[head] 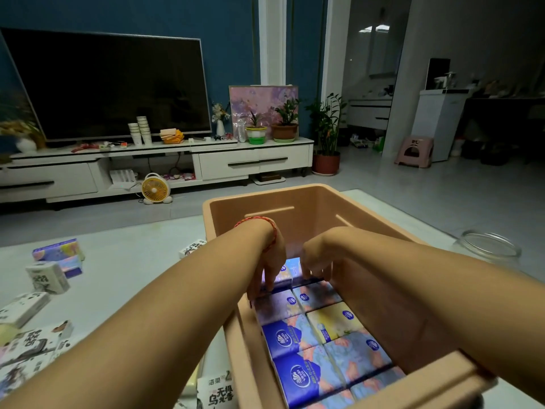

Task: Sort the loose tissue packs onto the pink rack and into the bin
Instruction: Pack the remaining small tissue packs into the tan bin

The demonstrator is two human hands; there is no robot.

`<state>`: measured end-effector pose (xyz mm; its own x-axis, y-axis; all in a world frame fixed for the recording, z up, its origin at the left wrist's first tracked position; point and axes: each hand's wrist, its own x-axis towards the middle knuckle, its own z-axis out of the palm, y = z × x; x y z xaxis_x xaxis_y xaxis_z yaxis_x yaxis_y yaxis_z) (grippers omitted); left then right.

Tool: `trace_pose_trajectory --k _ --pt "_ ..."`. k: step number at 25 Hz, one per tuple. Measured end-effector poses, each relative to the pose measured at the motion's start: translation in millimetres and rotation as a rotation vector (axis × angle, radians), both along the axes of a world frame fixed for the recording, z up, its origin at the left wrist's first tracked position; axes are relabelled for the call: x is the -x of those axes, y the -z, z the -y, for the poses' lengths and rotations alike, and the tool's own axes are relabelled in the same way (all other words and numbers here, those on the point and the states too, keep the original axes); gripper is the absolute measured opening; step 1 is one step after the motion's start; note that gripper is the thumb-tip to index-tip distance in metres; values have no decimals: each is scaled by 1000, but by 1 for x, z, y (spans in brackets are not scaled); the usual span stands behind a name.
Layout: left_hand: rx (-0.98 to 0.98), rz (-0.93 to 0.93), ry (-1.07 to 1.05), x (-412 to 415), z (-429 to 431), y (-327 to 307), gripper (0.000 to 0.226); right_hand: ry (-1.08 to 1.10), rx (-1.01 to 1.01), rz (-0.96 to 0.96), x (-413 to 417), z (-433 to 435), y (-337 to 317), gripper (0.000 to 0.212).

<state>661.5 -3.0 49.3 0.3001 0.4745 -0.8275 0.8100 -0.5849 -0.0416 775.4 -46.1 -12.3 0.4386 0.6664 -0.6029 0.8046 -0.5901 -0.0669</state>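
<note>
Your left hand [269,273] and right hand [317,261] reach into the bin [212,219], fingertips on the farthest pack [290,271].
The bin stands near, right of centre; rows of packs [298,343], two across, already cover its near part, and its far end looks bare. Left of it, many loose packs [47,277] lie on the table [132,261], so you seem about midway. No rack is in view. Your left fingers [259,287] press fairly straight; your right fingers [306,270] bend over the pack, and whether they hold it cannot be told.
</note>
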Motion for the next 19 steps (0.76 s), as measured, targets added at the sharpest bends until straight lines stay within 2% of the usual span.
trace_pose_trajectory --k 2,3,4,6,8,9,10,11,13,15,16,17,19 --pt "6 38 8 0 0 2 39 -6 11 19 -1 0 -2 32" --pt "-35 82 16 1 1 2 35 -7 10 10 -2 1 -3 32" --pt "-147 205 15 0 2 1 30 -20 19 6 -1 3 -6 33" --pt "-439 725 -25 1 7 -10 24 -53 46 6 6 9 -13 35" --pt "-604 1269 -130 16 14 -38 23 -75 -5 16 15 15 -28 35" --pt "-638 1434 -140 32 13 -53 22 -100 -57 30 20 18 -39 35" --pt "-649 1523 -145 55 7 -65 21 -131 -132 44 23 21 -51 34" --pt "-650 1571 -164 83 -4 -71 20 -164 -233 58 27 24 -64 31" --pt "-678 1550 -259 159 -41 -57 16 -194 -521 49 39 24 -88 19" --pt "-698 1418 -377 239 -72 -20 17 -131 -808 -86 62 28 -114 17" --pt "-714 1342 -437 277 -81 3 21 -125 -888 -163 79 25 -124 21" --pt "-720 1289 -494 308 -87 26 23 -157 -910 -199 100 19 -132 22" --pt "-705 1250 -585 345 -96 60 25 -322 -820 -98 145 -4 -140 19"
